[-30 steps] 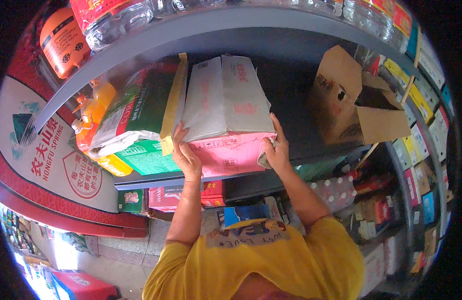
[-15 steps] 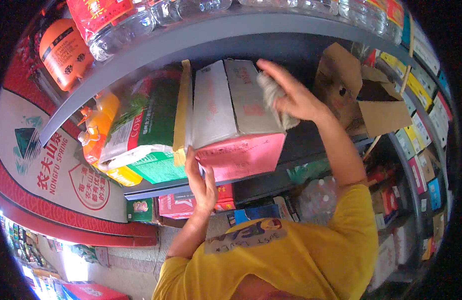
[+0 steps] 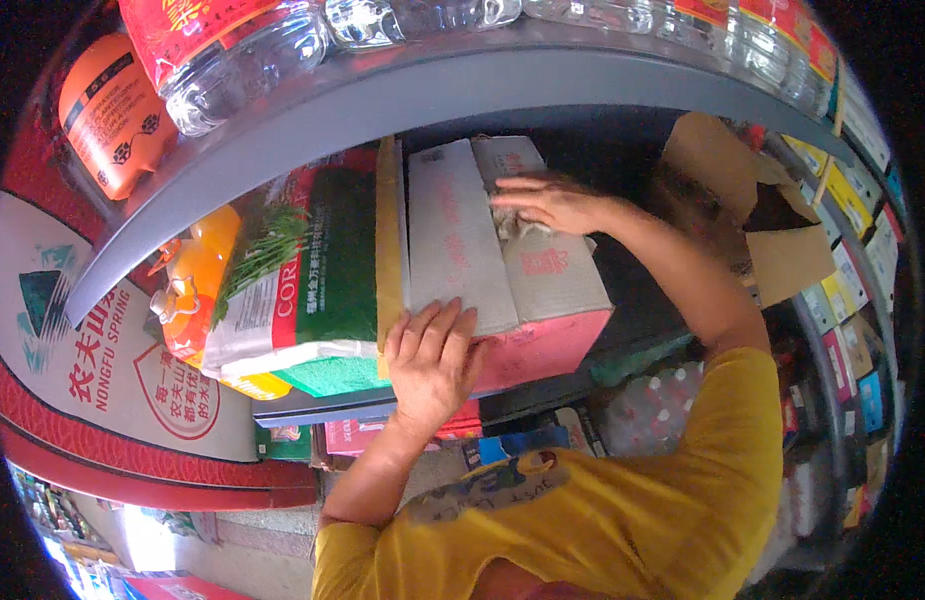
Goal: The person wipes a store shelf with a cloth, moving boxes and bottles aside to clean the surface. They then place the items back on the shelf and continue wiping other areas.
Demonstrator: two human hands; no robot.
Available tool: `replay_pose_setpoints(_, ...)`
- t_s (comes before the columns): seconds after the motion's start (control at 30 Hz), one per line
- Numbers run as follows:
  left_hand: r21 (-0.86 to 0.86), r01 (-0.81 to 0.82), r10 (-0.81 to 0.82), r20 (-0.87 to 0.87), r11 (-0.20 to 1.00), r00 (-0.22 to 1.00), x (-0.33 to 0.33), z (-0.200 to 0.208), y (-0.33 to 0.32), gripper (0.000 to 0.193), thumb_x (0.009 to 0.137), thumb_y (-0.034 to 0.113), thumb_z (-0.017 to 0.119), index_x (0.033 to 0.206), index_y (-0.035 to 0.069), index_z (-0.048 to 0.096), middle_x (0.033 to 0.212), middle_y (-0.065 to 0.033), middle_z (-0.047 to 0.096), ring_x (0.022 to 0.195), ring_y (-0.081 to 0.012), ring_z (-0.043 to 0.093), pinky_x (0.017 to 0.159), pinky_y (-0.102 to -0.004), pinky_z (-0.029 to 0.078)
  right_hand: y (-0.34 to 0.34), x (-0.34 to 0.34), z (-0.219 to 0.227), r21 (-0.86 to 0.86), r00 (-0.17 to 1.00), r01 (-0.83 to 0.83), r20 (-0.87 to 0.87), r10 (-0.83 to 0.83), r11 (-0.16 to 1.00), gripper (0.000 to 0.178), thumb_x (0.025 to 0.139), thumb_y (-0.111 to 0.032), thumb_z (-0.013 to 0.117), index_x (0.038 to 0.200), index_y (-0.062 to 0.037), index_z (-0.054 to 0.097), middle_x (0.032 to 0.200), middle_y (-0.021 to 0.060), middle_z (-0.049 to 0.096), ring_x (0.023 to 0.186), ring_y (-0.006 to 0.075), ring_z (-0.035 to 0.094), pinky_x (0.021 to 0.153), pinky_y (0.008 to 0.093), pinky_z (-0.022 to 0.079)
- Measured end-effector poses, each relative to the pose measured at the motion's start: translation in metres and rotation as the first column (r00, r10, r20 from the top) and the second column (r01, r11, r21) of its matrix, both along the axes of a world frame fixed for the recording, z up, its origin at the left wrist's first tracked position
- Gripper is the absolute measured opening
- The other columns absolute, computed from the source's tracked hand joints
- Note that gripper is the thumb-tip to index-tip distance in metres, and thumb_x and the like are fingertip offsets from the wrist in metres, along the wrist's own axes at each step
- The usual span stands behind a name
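A closed cardboard box (image 3: pixel 457 225), pale grey on top with a pink front, rests on the dark shelf. My left hand (image 3: pixel 430 362) lies over its near left top edge, palm down, fingers stretched out on the cardboard. Upon the far part of the lid, my right hand (image 3: pixel 554 204) presses a crumpled greyish rag (image 3: pixel 522 227), mostly covered by the fingers. Close against the box's left side stands a green and white printed sack (image 3: pixel 337 260), with a tan cardboard strip (image 3: pixel 389 230) between them.
An opened brown carton (image 3: pixel 782 250) sits at the right. Orange bottles (image 3: pixel 187 310) stand left of the sack. Above, the curved grey upper shelf (image 3: pixel 462 85) carries clear bottles (image 3: pixel 252 60). Wrapped bottles (image 3: pixel 652 410) and cartons lie lower down.
My right hand has brought the rag leftward from the box's far right edge onto the lid. My left hand has gone from the front left corner up onto the top edge.
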State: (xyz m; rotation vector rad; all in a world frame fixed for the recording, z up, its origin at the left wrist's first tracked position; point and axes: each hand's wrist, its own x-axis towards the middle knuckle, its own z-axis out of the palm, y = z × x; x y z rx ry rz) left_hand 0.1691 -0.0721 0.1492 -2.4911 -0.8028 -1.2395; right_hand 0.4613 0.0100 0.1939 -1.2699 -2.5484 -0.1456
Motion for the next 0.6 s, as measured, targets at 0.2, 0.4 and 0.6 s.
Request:
replay_pose_setpoints(0.2, 0.061, 0.06, -0.066, 0.097, 0.996, 0.993, 0.004, -0.014, 0.013, 0.034, 0.062, 0.022, 0.066, 0.093, 0.012, 0.059, 0.099, -0.0022, 0.056, 0.089, -0.0202, 0.051, 0.081, -0.0365, 0.038, 0.1, 0.045, -0.026, -0.047, 0.949, 0.078, -0.303, -0.089, 0.996, 0.036, 0.087, -0.016, 0.044, 0.123, -0.0112, 0.042, 0.125, 0.0141, 0.042, 0.113, 0.0286, 0.043, 0.093, 0.0366, 0.037)
replay_pose_setpoints(0.4, 0.12, 0.061, -0.078, 0.143, 0.991, 0.987, 0.007, -0.021, 0.016, 0.029, 0.066, 0.028, 0.064, 0.091, 0.013, 0.061, 0.098, 0.0015, 0.057, 0.088, -0.017, 0.047, 0.078, -0.0336, 0.039, 0.141, 0.048, -0.014, 0.025, 0.837, 0.44, -0.375, -0.4, 0.898, 0.028, 0.086, -0.021, 0.039, 0.103, -0.0037, 0.054, 0.105, 0.0169, 0.054, 0.097, 0.032, 0.051, 0.083, 0.0374, 0.04)
replay_pose_setpoints(0.6, 0.184, 0.03, -0.063, 0.178, 0.983, 0.982, 0.008, -0.024, 0.019, 0.028, 0.066, 0.027, 0.063, 0.09, 0.013, 0.061, 0.096, 0.0019, 0.057, 0.086, -0.017, 0.047, 0.076, -0.0331, 0.039, 0.124, 0.012, 0.001, 0.016, 0.824, 0.486, -0.34, -0.452, 0.874, 0.032, 0.085, -0.026, 0.036, 0.094, -0.0033, 0.056, 0.096, 0.0164, 0.057, 0.086, 0.0321, 0.054, 0.078, 0.0383, 0.042)
